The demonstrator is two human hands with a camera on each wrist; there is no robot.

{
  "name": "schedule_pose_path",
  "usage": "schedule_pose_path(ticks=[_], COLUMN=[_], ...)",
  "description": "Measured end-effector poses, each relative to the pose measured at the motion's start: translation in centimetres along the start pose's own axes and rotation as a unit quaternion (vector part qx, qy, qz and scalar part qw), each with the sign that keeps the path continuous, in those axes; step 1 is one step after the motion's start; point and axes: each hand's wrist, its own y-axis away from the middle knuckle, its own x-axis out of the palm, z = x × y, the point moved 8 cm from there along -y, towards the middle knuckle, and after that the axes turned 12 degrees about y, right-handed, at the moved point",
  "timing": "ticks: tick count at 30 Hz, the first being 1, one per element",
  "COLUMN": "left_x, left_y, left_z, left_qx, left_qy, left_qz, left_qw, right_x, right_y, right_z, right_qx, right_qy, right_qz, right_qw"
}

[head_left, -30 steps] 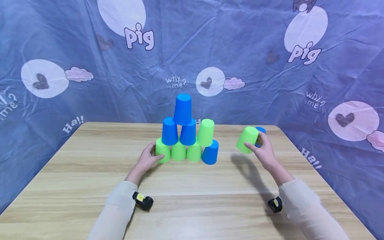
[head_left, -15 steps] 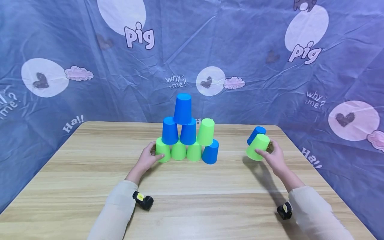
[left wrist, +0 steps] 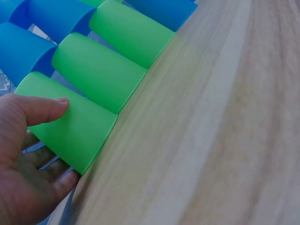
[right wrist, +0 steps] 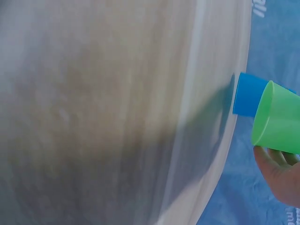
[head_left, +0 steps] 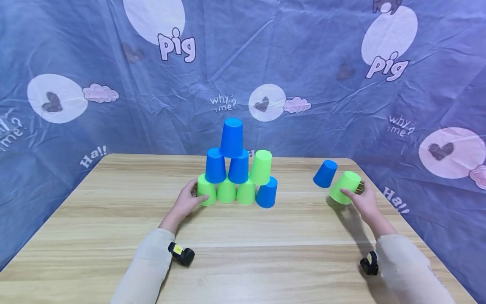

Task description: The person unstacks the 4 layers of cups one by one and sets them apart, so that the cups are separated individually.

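Observation:
Upside-down plastic cups form a stack left of centre in the head view. Three green cups and a blue cup [head_left: 267, 192] make its bottom row. Above them sit two blue cups and a green cup [head_left: 260, 167], with one blue cup [head_left: 232, 138] on top. My left hand [head_left: 187, 199] holds the leftmost bottom green cup [left wrist: 70, 123], thumb on its front and fingers round its far side. At the right, my right hand [head_left: 367, 205] grips another green cup [head_left: 344, 188], bottom up and tilted, just above the table. In the right wrist view, its rim [right wrist: 263, 115] overlaps a blue cup.
A single blue cup [head_left: 325, 174] stands upside down near the table's back right, left of my right hand. The wooden table [head_left: 243, 253] ends at a blue printed cloth [head_left: 322, 55] behind it. Each sleeve carries a small black camera [head_left: 181, 254] at the wrist.
My right hand has carried its green cup rightward and slightly lower, uncovering the lone blue cup behind it. The left hand and the stack stay in place.

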Motion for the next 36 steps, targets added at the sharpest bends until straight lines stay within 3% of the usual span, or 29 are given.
schedule_pose_path(ticks=[12, 24, 29, 36], left_x=[0.0, 0.1, 0.1, 0.0], left_y=[0.0, 0.5, 0.2, 0.1], left_z=[-0.2, -0.5, 0.0, -0.2], left_qx=[0.005, 0.0, 0.007, 0.012], left_qy=[0.0, 0.004, 0.005, 0.001], left_qz=[-0.002, 0.001, 0.001, -0.003], left_qw=[1.0, 1.0, 1.0, 0.9999], right_x=[-1.6, -2.1, -2.4, -2.3], right_y=[-1.6, -3.0, -3.2, -3.7], right_z=[-1.4, -2.7, -3.3, -4.0], right_qx=[0.051, 0.091, 0.109, 0.122], right_qy=[0.0, 0.01, 0.015, 0.035], right_qz=[-0.046, -0.06, -0.081, -0.081], right_qw=[0.9976, 0.994, 0.9906, 0.9886])
